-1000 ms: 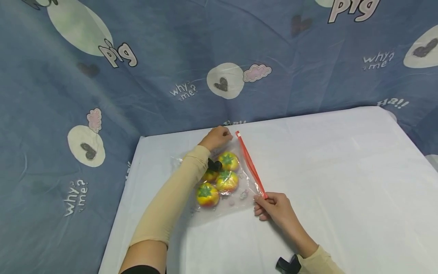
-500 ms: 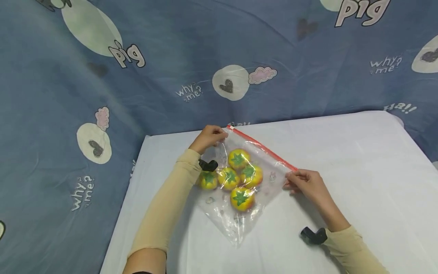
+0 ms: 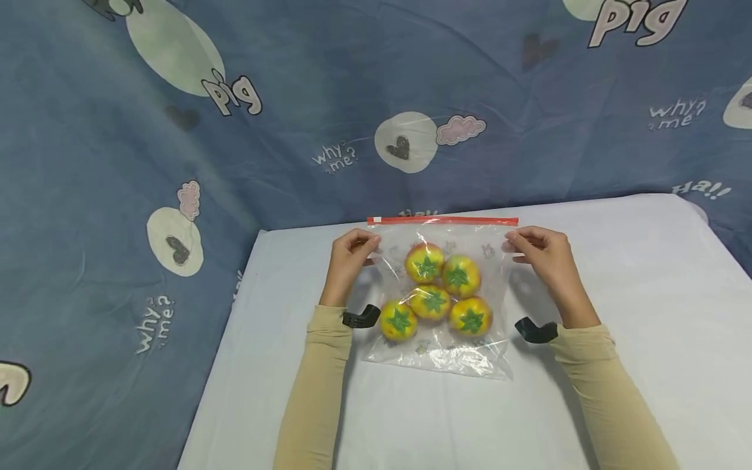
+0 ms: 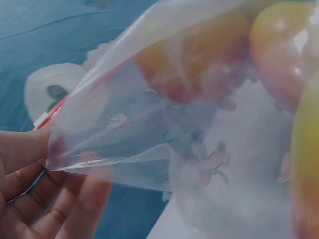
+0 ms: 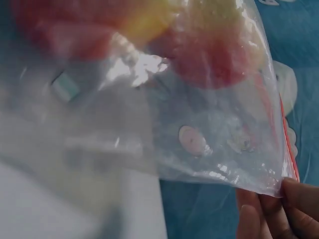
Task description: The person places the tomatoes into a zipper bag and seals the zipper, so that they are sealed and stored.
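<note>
A clear plastic zip bag (image 3: 435, 359) with a red zip strip (image 3: 449, 221) along its top edge hangs between both hands in the head view. Inside are several round yellow-and-red fruits (image 3: 431, 302) with green star-shaped tops; their exact kind is unclear. My left hand (image 3: 348, 264) pinches the bag's upper left corner, close to the white slider (image 3: 377, 220). At the opposite upper corner, my right hand (image 3: 549, 264) pinches the plastic just below the red strip. Each wrist view shows thumb and fingers gripping a corner, the left hand (image 4: 47, 194) and right hand (image 5: 274, 211).
A white-covered table (image 3: 634, 281) spreads beneath the bag and arms. Behind it and to the left hangs a blue printed cloth (image 3: 294, 78). Black wrist-worn pieces (image 3: 361, 317) stick out at both cuffs.
The right hand has moved up and to the right, bringing the red strip from steeply slanted to level. The bag has spread out flat, and all its fruits have come into view.
</note>
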A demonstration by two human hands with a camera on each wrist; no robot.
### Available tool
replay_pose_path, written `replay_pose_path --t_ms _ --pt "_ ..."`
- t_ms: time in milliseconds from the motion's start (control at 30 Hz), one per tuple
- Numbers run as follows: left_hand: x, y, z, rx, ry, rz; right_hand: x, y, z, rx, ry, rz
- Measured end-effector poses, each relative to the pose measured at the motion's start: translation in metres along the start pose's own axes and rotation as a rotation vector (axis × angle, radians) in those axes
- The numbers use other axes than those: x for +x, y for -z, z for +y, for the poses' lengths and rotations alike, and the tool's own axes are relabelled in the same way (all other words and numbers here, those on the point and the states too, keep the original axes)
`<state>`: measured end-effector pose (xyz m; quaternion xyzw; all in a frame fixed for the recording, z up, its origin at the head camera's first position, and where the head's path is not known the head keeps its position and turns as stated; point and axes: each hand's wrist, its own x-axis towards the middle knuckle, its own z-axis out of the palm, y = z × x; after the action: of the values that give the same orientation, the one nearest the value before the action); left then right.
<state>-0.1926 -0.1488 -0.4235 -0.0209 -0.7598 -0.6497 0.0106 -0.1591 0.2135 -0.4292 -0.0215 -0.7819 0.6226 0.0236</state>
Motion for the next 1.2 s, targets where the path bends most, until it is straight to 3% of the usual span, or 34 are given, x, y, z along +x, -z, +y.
replay_pose_path --t_ms 233,433,800,1200 --pt "-0.011 0.003 0.002 -0.133 -0.095 0.114 0.009 -0.012 -0.009 0.119 0.030 0.050" --pt "-0.012 0.002 0.011 -0.163 -0.174 0.132 0.010 -0.018 -0.016 0.161 0.081 0.136" --pt "-0.017 0.006 0.024 -0.140 -0.199 0.167 0.010 -0.028 -0.022 0.209 0.133 0.176" --pt "-0.020 0.000 0.016 -0.074 -0.198 0.192 0.007 -0.026 -0.018 0.169 0.093 0.154"
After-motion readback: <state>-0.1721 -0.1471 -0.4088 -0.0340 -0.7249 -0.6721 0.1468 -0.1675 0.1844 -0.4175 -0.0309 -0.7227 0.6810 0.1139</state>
